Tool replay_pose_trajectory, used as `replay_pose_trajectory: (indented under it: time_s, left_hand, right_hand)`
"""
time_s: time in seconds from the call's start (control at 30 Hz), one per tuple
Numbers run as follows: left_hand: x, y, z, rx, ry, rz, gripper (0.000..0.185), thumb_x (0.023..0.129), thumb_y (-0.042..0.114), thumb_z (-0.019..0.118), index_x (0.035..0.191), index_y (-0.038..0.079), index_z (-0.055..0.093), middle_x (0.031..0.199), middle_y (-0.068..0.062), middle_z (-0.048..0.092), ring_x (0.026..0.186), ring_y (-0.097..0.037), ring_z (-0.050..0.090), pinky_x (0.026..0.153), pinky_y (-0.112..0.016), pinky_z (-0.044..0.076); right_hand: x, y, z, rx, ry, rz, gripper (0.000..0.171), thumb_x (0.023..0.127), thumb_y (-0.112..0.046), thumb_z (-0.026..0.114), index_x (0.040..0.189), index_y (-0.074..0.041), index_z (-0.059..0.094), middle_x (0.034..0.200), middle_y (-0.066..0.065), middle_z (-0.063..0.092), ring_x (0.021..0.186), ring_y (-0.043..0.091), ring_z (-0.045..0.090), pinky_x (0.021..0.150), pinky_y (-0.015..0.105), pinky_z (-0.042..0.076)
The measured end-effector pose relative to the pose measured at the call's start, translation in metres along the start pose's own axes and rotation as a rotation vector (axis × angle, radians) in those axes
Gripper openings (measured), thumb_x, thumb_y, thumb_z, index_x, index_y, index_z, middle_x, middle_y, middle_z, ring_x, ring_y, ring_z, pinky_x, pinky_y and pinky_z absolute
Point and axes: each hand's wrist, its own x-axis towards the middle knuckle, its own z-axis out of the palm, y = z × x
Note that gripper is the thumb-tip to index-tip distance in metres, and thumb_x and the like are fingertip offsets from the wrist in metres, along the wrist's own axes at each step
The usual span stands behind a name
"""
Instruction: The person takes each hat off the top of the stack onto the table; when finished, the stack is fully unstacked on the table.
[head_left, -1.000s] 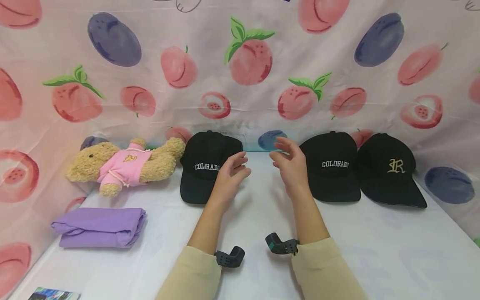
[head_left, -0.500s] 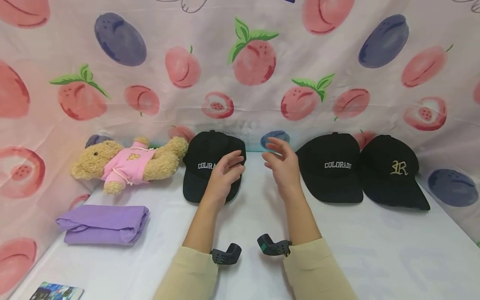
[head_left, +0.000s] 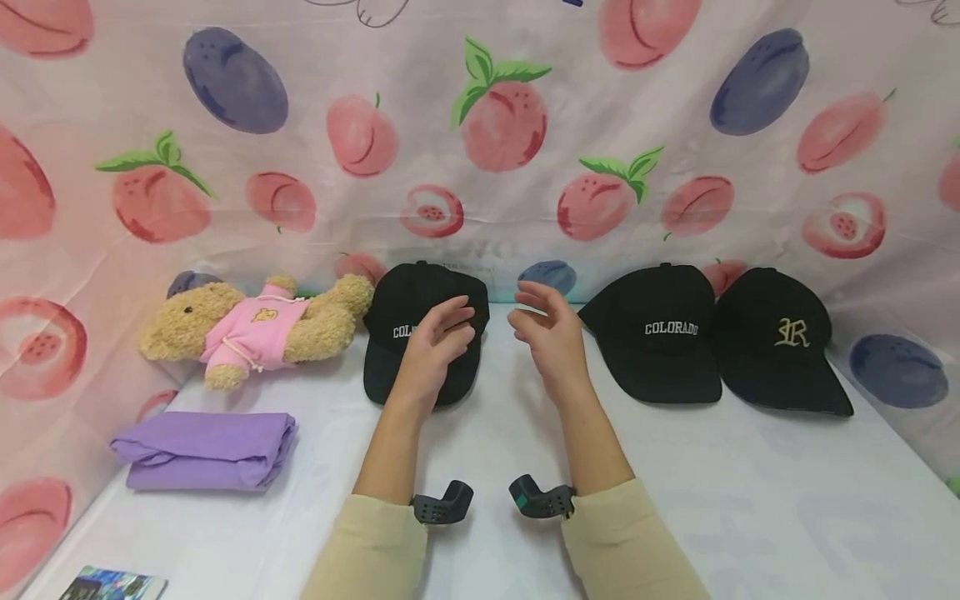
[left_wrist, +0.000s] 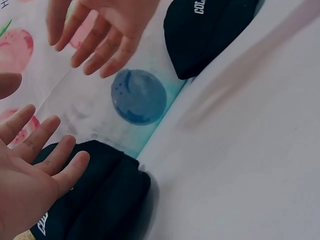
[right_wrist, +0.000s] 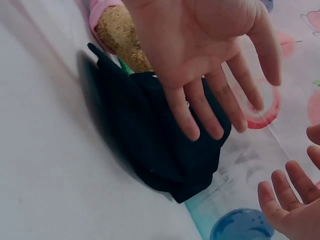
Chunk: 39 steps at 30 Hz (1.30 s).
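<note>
My left hand [head_left: 435, 343] hovers with spread, relaxed fingers over the front of the left black "COLORADO" cap [head_left: 408, 292], hiding part of its lettering. It holds nothing; in the right wrist view its palm [right_wrist: 200, 60] hangs above that cap [right_wrist: 165, 155]. My right hand [head_left: 543, 333] is raised beside it, palm facing left, empty, over the bare cloth between the left cap and the middle "COLORADO" cap [head_left: 660, 333]. The left wrist view shows the left hand [left_wrist: 30, 175] near the cap [left_wrist: 100, 200] and the right hand [left_wrist: 100, 30] apart from it.
A third black cap [head_left: 780, 342] with a gold letter lies at the far right. A teddy bear [head_left: 247, 329] in pink lies left of the caps, with a folded purple cloth [head_left: 206, 450] in front of it. A card [head_left: 112, 583] sits at the near left edge. Fruit-print fabric walls enclose the table.
Both hands have drifted left. The left hand now covers more of the left cap's lettering, and the right hand has moved away from the middle cap.
</note>
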Motion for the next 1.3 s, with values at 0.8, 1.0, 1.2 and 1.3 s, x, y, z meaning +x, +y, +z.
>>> replay_pose_trajectory:
  time_s: [0.8, 1.0, 1.2, 1.3]
  left_hand:
    - [-0.004, 0.016, -0.036, -0.039, 0.126, 0.032, 0.051, 0.104, 0.011, 0.056, 0.154, 0.006, 0.044, 0.149, -0.021, 0.053, 0.140, -0.031, 0.048, 0.108, -0.048, 0.044]
    - [-0.004, 0.014, -0.049, -0.037, 0.199, 0.026, 0.049, 0.104, 0.007, 0.054, 0.153, 0.006, 0.045, 0.146, -0.021, 0.054, 0.135, -0.029, 0.051, 0.105, -0.041, 0.045]
    - [-0.003, 0.013, -0.056, 0.099, 0.268, 0.007, 0.046, 0.104, 0.009, 0.056, 0.150, 0.007, 0.051, 0.143, -0.016, 0.057, 0.131, -0.019, 0.053, 0.102, -0.032, 0.044]
    - [-0.004, 0.012, -0.058, 0.122, 0.298, -0.004, 0.047, 0.103, 0.011, 0.057, 0.149, 0.008, 0.052, 0.142, -0.015, 0.058, 0.129, -0.016, 0.054, 0.099, -0.027, 0.044]
  right_hand:
    - [0.000, 0.014, 0.008, -0.055, -0.024, 0.038, 0.048, 0.096, -0.008, 0.067, 0.143, -0.015, 0.058, 0.139, 0.008, 0.061, 0.124, 0.026, 0.064, 0.102, 0.041, 0.054]
    - [0.001, 0.018, 0.011, -0.059, -0.039, 0.056, 0.049, 0.096, -0.008, 0.068, 0.143, -0.016, 0.058, 0.142, 0.009, 0.060, 0.125, 0.027, 0.063, 0.103, 0.043, 0.054]
    - [0.000, 0.022, 0.014, -0.074, -0.071, 0.075, 0.053, 0.094, -0.009, 0.070, 0.145, -0.016, 0.056, 0.143, 0.009, 0.060, 0.125, 0.027, 0.063, 0.098, 0.040, 0.055]
    - [0.001, 0.025, 0.015, -0.096, -0.093, 0.084, 0.055, 0.094, -0.012, 0.070, 0.146, -0.017, 0.055, 0.145, 0.007, 0.059, 0.128, 0.028, 0.062, 0.098, 0.043, 0.056]
